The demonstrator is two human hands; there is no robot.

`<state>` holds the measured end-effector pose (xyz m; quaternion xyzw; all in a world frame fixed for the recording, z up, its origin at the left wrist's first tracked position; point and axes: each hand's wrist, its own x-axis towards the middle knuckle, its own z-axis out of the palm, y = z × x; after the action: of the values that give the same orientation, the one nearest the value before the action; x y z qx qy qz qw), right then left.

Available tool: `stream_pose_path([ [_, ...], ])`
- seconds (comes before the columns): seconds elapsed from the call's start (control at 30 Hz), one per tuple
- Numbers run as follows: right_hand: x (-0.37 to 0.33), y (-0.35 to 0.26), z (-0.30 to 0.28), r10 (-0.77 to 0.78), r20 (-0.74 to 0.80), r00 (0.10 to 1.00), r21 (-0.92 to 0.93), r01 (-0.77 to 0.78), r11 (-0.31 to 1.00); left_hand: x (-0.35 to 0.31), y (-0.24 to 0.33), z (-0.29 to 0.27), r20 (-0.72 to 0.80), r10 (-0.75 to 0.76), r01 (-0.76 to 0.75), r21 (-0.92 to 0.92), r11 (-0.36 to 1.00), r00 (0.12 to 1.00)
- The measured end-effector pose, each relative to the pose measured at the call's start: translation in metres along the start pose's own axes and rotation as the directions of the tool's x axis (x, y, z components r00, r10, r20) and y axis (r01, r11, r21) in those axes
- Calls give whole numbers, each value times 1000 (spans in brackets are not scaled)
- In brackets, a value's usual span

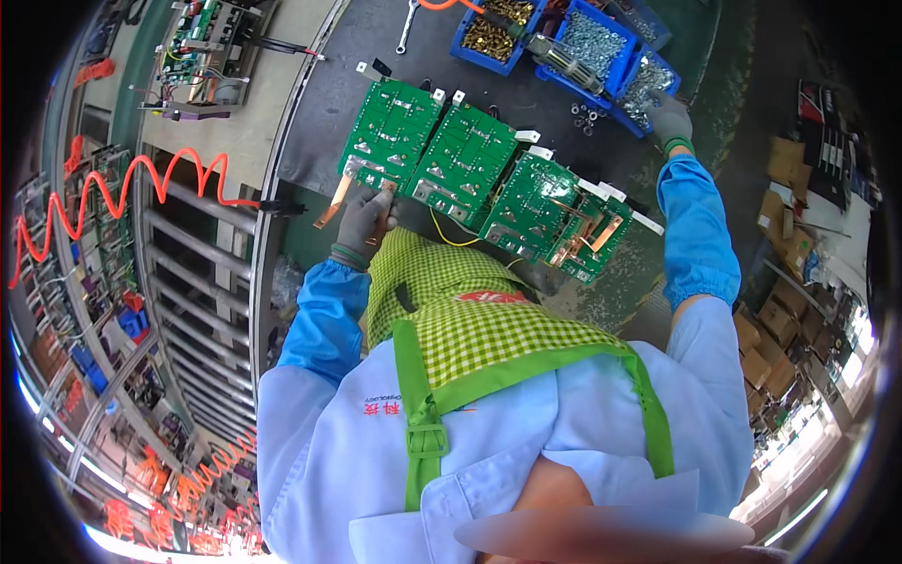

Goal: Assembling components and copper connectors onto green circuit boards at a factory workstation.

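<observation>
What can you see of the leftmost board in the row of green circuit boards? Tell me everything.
The leftmost board is a green, roughly rectangular plate with silvery, solder-like patches, the larger ones toward its lower end. Pale tabs stick out at its upper corners, and a flat copper-coloured strip juts down-left from its lower left corner. It lies slightly turned over the dark tabletop, beside the next board. The gloved left hand is at its lower edge, apparently touching it; its underside is hidden.

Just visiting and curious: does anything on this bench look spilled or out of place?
A few small metal rings lie loose on the dark bench top, just outside the blue bins, whereas other small metal parts sit heaped inside them. They may have spilled or been put there; I can't tell which.
</observation>
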<state>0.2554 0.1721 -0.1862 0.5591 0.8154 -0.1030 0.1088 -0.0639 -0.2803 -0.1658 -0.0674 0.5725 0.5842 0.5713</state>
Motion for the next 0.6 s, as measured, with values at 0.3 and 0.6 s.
stream_pose_path([
  [0.3, 7, 5, 5, 71, -3, 997, 79, -70, 994, 3, -14, -15, 9, -3, 3, -7, 1000, 1000],
  [0.6, -27, -36, -70, -121, -342, 932, 550, 303, 778, 8, -3, -17, 39, -18, 15, 66, 998, 999],
])
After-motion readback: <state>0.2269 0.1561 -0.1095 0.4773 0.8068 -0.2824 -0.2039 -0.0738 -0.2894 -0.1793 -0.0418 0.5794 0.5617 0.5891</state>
